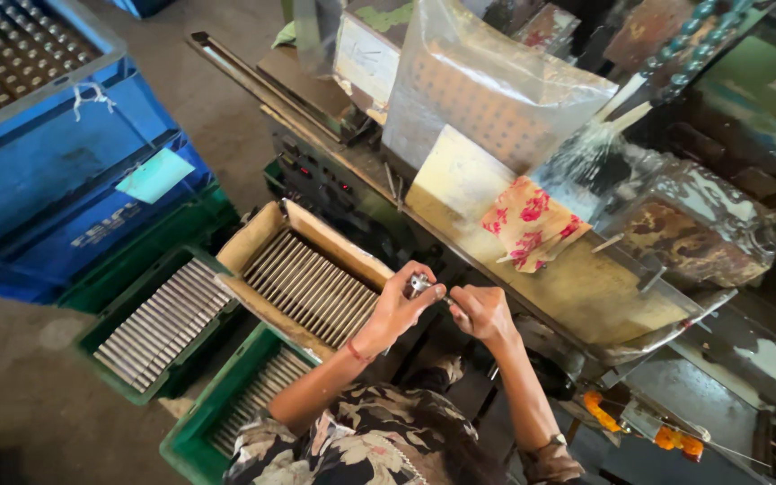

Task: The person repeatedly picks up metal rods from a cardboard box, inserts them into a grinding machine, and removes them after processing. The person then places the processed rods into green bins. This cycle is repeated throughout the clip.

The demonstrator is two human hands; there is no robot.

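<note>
My left hand (397,308) is closed around a short shiny metal rod (419,285), held just above the near corner of a cardboard box (253,235) filled with several similar rods. My right hand (480,311) is right beside it, fingers pinched at the rod's end; what it grips is too small to tell. Both hands hover in front of the edge of a worn metal machine table (586,292).
Two green crates (119,301) (192,429) with rows of metal rods sit on the floor at left. Blue crates (47,162) stand stacked beyond them. A floral rag (530,220) and a clear plastic bag (487,85) lie on the machine.
</note>
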